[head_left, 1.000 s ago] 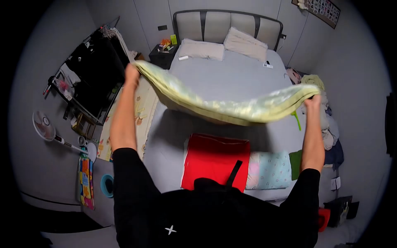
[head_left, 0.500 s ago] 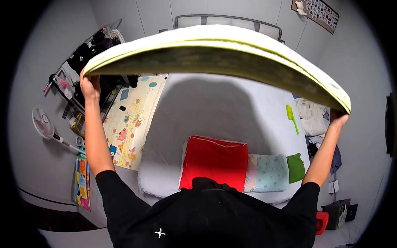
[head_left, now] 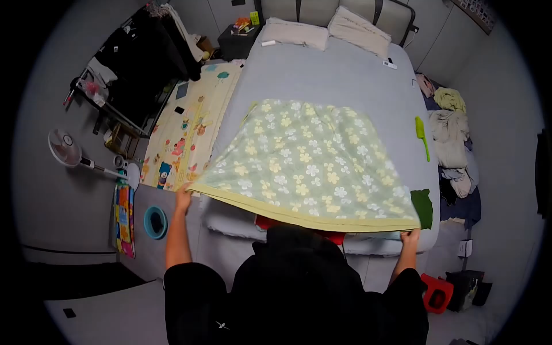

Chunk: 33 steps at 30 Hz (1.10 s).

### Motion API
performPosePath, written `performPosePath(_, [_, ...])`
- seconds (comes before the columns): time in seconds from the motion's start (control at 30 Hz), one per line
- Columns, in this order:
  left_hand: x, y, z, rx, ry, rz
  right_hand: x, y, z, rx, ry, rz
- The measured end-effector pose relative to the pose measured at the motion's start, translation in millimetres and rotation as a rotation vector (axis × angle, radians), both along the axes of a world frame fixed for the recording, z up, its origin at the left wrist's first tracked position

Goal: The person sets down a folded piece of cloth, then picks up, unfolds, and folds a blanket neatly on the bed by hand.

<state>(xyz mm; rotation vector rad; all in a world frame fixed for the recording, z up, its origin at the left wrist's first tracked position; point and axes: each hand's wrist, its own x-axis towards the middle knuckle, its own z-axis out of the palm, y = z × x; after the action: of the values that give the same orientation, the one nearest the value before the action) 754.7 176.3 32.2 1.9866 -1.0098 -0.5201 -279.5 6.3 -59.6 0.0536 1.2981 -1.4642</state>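
A green blanket (head_left: 310,161) with white and yellow flowers is stretched between both hands, its far part lying on the grey bed sheet (head_left: 299,72). My left hand (head_left: 183,196) grips the blanket's near left corner, beyond the bed's left edge. At the near right corner, my right hand (head_left: 410,236) is closed on the yellow hem. Beneath the near edge, parts of a folded red cloth (head_left: 330,236) show; the rest is covered. A dark green folded cloth (head_left: 422,209) lies just right of the blanket.
Two pillows (head_left: 296,33) lie by the headboard. A bright green brush (head_left: 422,138) is on the bed's right side, with piled clothes (head_left: 451,135) beyond. At left are a patterned mat (head_left: 192,126), a clothes rack, a fan (head_left: 64,147) and a blue basin (head_left: 155,222).
Both hands have come down and nearer the body with the blanket. It was raised and billowing; now it is spread low over the bed, covering most of the red cloth.
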Motion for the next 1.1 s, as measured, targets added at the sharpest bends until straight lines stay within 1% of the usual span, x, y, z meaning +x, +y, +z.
performPosePath(0.03, [-3.0,7.4,-31.6,0.089,0.080,0.019,19.7,9.4,-10.4,0.140,-0.001,-0.010])
performPosePath(0.1, [-38.8,16.2,-61.3,0.320,0.220,0.174,68.1,23.9,-2.6,0.136,-0.001,-0.112])
performPosePath(0.13, [-62.2,13.2,-56.7,0.356,0.342,0.284,84.6,24.4,8.1,0.130,0.000,-0.166])
performPosePath(0.2, [-99.3,10.7,-29.6,0.423,0.583,0.500,93.3,26.2,32.8,0.129,0.019,-0.134])
performPosePath(0.3, [-96.2,13.3,-23.0,0.370,0.722,0.486,95.7,26.0,52.7,0.083,0.055,-0.037])
performPosePath(0.33, [-99.5,10.9,-10.8,0.359,0.733,0.493,93.2,24.3,58.1,0.059,0.071,0.005])
performPosePath(0.4, [-101.1,1.2,11.6,0.333,0.757,0.507,98.0,15.6,68.2,0.101,0.071,-0.012])
performPosePath(0.5, [-66.8,-1.4,-16.9,0.167,0.725,0.405,118.5,8.8,92.4,0.085,0.141,-0.067])
performPosePath(0.53, [-61.6,-4.0,-16.1,0.112,0.735,0.361,122.8,7.7,95.6,0.063,0.174,-0.089])
performPosePath(0.6, [-54.1,-9.4,-12.7,-0.001,0.751,0.273,129.7,13.1,102.6,0.031,0.327,-0.022])
performPosePath(0.63, [-59.3,-14.1,-2.9,-0.039,0.811,0.310,130.6,14.9,103.1,0.014,0.403,0.013])
performPosePath(0.7, [-90.1,-27.5,42.8,-0.118,0.932,0.383,124.9,11.8,90.7,-0.019,0.426,0.088])
performPosePath(0.73, [-98.2,-32.4,59.1,-0.070,0.858,0.344,122.5,10.9,87.1,-0.034,0.438,0.125])
performPosePath(0.77, [-105.6,-35.9,72.8,-0.021,0.784,0.304,125.5,12.1,90.4,-0.054,0.467,0.215])
performPosePath(0.83, [-113.9,-43.1,76.5,0.054,0.621,0.203,136.9,15.4,101.5,-0.091,0.524,0.392])
performPosePath(0.87, [-116.5,-48.5,73.2,0.075,0.532,0.141,139.7,13.9,110.7,-0.118,0.406,0.449])
performPosePath(0.9, [-120.0,-53.6,71.3,0.095,0.442,0.079,158.2,11.0,129.4,-0.059,0.505,0.419])
performPosePath(0.93, [-123.9,-59.2,70.8,0.063,0.290,0.019,187.0,5.8,151.8,0.000,0.603,0.387])
performPosePath(0.97, [-129.4,-66.9,72.0,0.005,0.263,-0.018,202.7,-1.6,163.6,0.058,0.700,0.354])
performPosePath(1.0, [-136.9,-75.0,74.3,-0.052,0.237,-0.054,197.2,-11.2,150.0,0.101,1.069,0.380])
performPosePath(1.07, [-158.9,-91.8,81.5,-0.147,0.178,-0.102,206.9,-28.5,129.0,0.052,1.301,0.283])
performPosePath(1.1, [-173.6,-100.0,89.9,-0.151,0.179,-0.154,212.9,-39.9,124.6,0.026,1.416,0.232])
